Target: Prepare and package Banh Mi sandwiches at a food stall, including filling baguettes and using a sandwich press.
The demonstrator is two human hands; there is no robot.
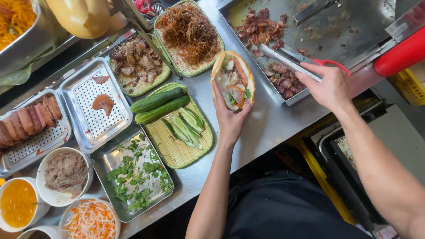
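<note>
My left hand (230, 118) holds an open filled baguette sandwich (233, 79) above the steel counter (267, 123), its cut side up with meat slices and herbs showing. My right hand (326, 85) grips red-handled scissors (297, 62), whose blades reach left over sliced grilled meat (281, 76) at the front edge of the flat griddle tray (315, 29). More browned meat pieces (261, 28) lie further back on the griddle.
Woven green trays hold whole and cut cucumbers (165, 107), shredded meat floss (187, 32) and chopped pork (135, 60). Steel trays carry sliced sausage (23, 123) and herbs (137, 173). Bowls of pate, yellow sauce and pickled carrot (90, 228) sit front left. A red squeeze bottle (410, 48) lies right.
</note>
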